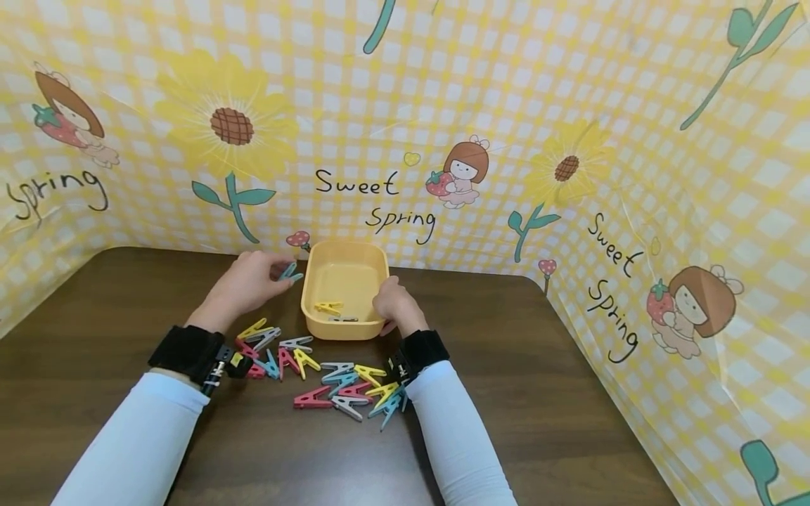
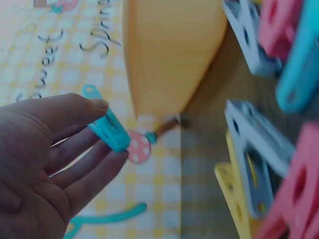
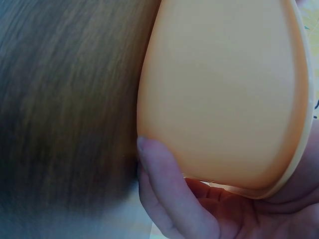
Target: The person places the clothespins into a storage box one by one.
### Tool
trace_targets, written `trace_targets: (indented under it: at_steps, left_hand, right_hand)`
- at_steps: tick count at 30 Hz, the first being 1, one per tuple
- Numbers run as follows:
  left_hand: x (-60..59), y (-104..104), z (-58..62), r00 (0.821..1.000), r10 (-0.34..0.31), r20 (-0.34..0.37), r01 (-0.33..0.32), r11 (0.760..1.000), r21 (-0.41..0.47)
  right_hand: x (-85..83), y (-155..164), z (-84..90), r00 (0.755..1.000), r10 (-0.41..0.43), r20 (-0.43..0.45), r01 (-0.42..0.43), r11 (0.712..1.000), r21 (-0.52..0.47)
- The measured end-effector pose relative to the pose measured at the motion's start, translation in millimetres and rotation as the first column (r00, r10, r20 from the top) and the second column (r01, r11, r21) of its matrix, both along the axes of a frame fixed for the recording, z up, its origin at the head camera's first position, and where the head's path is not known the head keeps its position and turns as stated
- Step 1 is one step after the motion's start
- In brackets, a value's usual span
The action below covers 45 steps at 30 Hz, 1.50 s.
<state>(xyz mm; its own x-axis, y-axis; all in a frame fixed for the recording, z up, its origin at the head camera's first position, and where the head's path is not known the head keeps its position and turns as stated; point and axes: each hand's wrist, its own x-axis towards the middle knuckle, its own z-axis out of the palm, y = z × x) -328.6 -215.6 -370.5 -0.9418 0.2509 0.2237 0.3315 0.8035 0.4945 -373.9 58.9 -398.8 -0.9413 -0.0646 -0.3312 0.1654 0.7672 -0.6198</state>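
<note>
My left hand (image 1: 248,282) pinches a light-blue clothespin (image 2: 110,128) between thumb and fingers, just left of a yellow plastic box (image 1: 344,330). In the left wrist view the clothespin is beside the box's outer wall. My right hand (image 1: 399,306) grips the box at its right side near the front, with fingers (image 3: 172,184) curled against the outer wall in the right wrist view. Inside the box lie a yellow clothespin (image 1: 328,308) and a grey clothespin (image 1: 343,319), near its front end.
Several red, yellow, blue and grey clothespins (image 1: 312,399) lie scattered on the dark wooden table (image 1: 506,351), in front of the box and between the forearms. A yellow checked cloth (image 1: 405,105) with flower prints rises behind the table and along its sides.
</note>
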Motion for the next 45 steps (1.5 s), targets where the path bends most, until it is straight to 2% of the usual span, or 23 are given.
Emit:
trace_targets:
  at_steps: [4,9,13,16,22,25,26,28,30,33,35,40,45]
  left_hand:
    - [-4.8,29,12.1,0.997,-0.045,-0.055,0.044,0.999,-0.02]
    - [-23.2,62,18.8,0.991,-0.119,-0.056,0.109,0.982,-0.157]
    - [-37.1,76,11.8,0.985,-0.171,-0.016,0.158,0.938,-0.308]
    - [-42.5,82,5.1,0.985,-0.172,0.023,0.168,0.904,-0.392]
    - [-43.8,94,2.8,0.986,-0.149,0.073,0.166,0.874,-0.457]
    - [-44.9,98,3.7,0.984,-0.155,0.089,0.179,0.851,-0.494]
    - [-47.0,99,2.2,0.983,-0.156,0.096,0.184,0.843,-0.505]
    - [-63.7,96,-14.4,0.982,-0.16,0.095,0.186,0.833,-0.521]
    - [-63.6,96,-18.2,0.984,-0.164,0.076,0.179,0.824,-0.538]
    - [-61.2,95,-22.8,0.987,-0.149,0.059,0.158,0.825,-0.543]
    - [-45.6,98,-11.0,0.989,-0.138,0.059,0.147,0.823,-0.548]
    - [-48.8,95,-13.2,0.989,-0.111,0.098,0.147,0.833,-0.534]
    - [-46.5,93,-9.0,0.984,-0.118,0.134,0.171,0.838,-0.518]
  right_hand:
    - [-2.5,2,0.1,1.0,-0.02,-0.003,0.02,1.0,0.002]
    - [-6.1,3,0.3,1.0,-0.022,0.004,0.022,1.0,-0.015]
    - [-5.0,0,-0.1,1.0,-0.025,0.018,0.025,0.999,-0.019]
    - [-2.1,-2,-0.1,0.999,-0.026,0.037,0.026,1.0,-0.009]
    - [1.1,-2,-0.6,1.0,-0.005,0.019,0.005,1.0,-0.027]
    - [0.4,-1,-1.3,1.0,-0.001,0.009,0.002,1.0,-0.024]
    - [0.1,-1,-1.4,1.0,-0.002,0.009,0.002,1.0,-0.02]
    - [-0.5,-1,-1.6,1.0,-0.003,0.008,0.003,1.0,-0.008]
    - [-0.8,-1,-2.0,1.0,-0.003,0.008,0.003,1.0,0.003]
    - [-0.7,-1,-2.0,1.0,-0.005,0.005,0.005,1.0,0.007]
    - [-0.1,-1,-1.7,1.0,-0.005,0.004,0.005,1.0,0.004]
    - [1.1,0,0.1,1.0,-0.005,0.005,0.005,1.0,0.004]
    - [1.7,-1,0.5,1.0,-0.007,0.005,0.007,1.0,0.005]
